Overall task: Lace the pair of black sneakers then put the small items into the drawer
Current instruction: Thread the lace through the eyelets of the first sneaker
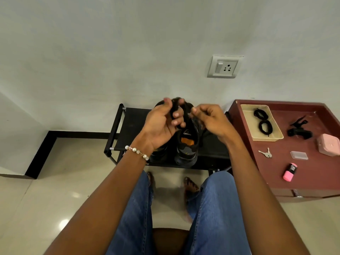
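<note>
The person sits facing a low black shoe rack (128, 124) set against the wall, with the pair of black sneakers (186, 144) standing side by side on its top shelf, toes toward the knees. Both hands are raised over the right-hand shoe. The left hand (161, 122) has its fingers (176, 115) curled round a black lace (174, 107), pinching it near the top of the shoe; the right hand (211, 118) has thumb and forefinger closed together on what looks like the other end of the same lace, though motion blur hides the tip.

The lace is soft, limp and light, so I judge it will flop unless held close to its stiff tip, which is the place to grip for threading. The sneakers look light but bulky, with a firm sole; steadying one by the tongue or collar should keep it from sliding on the fabric shelf.

Just to the right stands a dark red counter (294, 173). On it a shallow beige tray (248, 126) holds coiled black laces (263, 122), and nearby lie a black hair clip (299, 132), a pink box (328, 147), keys (265, 153), a small clear case (299, 155) and a pink highlighter (289, 172). These are small, hard and easy to pinch. The drawer front (294, 194) below looks closed.
</note>
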A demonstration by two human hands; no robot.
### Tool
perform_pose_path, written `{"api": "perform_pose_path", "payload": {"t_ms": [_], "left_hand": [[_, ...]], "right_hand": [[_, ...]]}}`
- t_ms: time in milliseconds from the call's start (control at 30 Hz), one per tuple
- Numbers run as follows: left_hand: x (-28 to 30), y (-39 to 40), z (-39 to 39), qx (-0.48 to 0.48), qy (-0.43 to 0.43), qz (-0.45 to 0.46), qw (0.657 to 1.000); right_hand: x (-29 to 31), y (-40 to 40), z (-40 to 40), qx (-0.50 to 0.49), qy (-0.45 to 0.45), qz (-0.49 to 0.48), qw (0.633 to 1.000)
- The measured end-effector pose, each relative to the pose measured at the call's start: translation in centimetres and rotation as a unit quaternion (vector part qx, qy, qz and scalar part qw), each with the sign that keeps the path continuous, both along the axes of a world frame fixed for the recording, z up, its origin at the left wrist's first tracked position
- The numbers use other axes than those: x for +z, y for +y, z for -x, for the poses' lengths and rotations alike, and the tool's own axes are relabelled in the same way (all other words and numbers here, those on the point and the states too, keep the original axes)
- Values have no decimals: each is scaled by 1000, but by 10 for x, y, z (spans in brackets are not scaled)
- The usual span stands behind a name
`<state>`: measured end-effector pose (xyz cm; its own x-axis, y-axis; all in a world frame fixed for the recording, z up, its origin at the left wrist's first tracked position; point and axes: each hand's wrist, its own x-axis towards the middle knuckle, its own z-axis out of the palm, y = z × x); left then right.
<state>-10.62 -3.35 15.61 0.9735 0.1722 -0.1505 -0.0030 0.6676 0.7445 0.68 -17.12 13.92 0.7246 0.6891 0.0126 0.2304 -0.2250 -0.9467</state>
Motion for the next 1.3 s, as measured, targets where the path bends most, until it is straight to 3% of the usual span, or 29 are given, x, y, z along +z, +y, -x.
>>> {"api": "perform_pose_path", "payload": {"t_ms": [67, 133, 200, 267, 333, 433, 533, 633, 700, 733, 800, 900, 967, 1033, 1133, 1233, 1300], "left_hand": [[4, 5, -7, 68, -5, 44, 997], [4, 6, -12, 130, 30, 2, 991], [1, 4, -13, 128, 100, -141, 977], [-5, 1, -6, 40, 150, -350, 924], [-13, -1, 1, -35, 132, -398, 907], [-14, -3, 9, -77, 77, -245, 963], [-9, -1, 8, -80, 41, -84, 992], [-2, 8, 3, -24, -42, 97, 994], [-1, 14, 0, 20, -70, 133, 988], [-1, 15, -1, 37, -53, 105, 992], [-3, 14, -3, 59, 41, -60, 996], [-11, 9, 3, 6, 136, -375, 917], [-17, 8, 9, -54, 116, -424, 896], [-21, 6, 14, -108, 80, -349, 927], [-19, 1, 15, -123, 37, -157, 979], [-12, 2, 11, -75, -23, 5, 997], [-11, 6, 6, -22, -36, 41, 998]], "right_hand": [[-10, -2, 11, 77, 2, 68, 995], [-10, -2, 23, 164, -6, 128, 978], [-1, 0, 29, 205, -30, 167, 964], [13, 2, 26, 194, -50, 160, 967], [27, 2, 17, 141, -70, 110, 981], [34, 0, 2, 35, -62, 24, 997], [18, 1, -1, -22, 16, -44, 999], [-7, 1, 11, 6, 58, -19, 998], [-17, 0, 23, 66, 37, 59, 995], [-18, 1, 28, 102, 12, 102, 990], [-13, 3, 35, 153, -48, 167, 973], [10, 5, 31, 154, -122, 188, 962], [25, 3, 22, 131, -137, 153, 970], [34, 1, 10, 90, -95, 78, 988], [25, 1, 1, 15, 3, -21, 1000], [-2, 2, 8, -2, 32, 0, 999], [-19, 0, 20, 10, 19, 51, 998]]}}
